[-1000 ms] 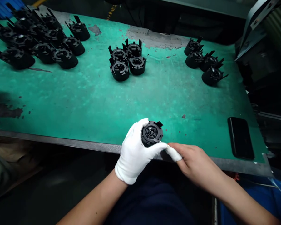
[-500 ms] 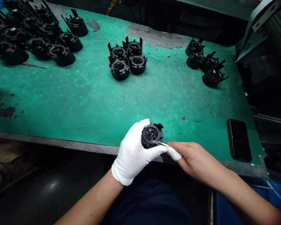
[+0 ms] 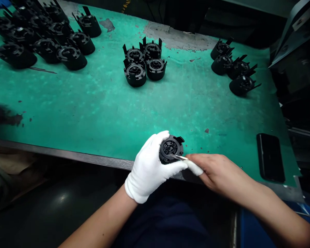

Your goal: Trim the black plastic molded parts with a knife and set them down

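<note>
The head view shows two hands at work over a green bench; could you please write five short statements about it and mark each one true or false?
1. The white-gloved left hand grips a round black plastic part. True.
2. The right hand is fully gloved. False: it is mostly bare, with a white covering on one digit.
3. A slim metal blade extends from the right hand across the part's face. True.
4. Six black cylindrical pieces form the far middle cluster. False: there are four.
5. The black rectangular phone-like device lies left of both hands. False: it lies to their right.
</note>
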The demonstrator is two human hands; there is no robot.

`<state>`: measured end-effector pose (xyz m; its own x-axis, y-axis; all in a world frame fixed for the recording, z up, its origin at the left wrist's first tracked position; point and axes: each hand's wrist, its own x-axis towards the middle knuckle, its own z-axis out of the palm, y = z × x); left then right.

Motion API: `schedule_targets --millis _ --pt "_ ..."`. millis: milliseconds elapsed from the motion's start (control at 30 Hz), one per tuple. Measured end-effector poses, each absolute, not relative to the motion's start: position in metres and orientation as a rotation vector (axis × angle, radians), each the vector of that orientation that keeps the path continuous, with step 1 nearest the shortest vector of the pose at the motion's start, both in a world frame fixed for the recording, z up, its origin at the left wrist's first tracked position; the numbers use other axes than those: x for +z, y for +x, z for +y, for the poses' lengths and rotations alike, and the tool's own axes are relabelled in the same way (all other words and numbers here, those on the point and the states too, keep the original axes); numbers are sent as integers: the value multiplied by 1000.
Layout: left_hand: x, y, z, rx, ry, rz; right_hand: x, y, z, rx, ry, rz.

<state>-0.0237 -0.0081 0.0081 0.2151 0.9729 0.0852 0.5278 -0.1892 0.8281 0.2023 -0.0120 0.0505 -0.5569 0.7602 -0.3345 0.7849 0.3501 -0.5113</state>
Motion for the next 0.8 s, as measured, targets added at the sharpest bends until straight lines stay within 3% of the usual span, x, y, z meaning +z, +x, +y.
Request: schedule_targets --millis 300,533,800 --pt "24 -46 26 578 1970 1127 64 220 -1 -1081 1388 2622" --pt "15 -54 41 776 1994 1201 48 252 -18 -1039 1757 2654" --pt "4 -19 8 756 2049 1205 44 229 -4 -912 1626 2643"
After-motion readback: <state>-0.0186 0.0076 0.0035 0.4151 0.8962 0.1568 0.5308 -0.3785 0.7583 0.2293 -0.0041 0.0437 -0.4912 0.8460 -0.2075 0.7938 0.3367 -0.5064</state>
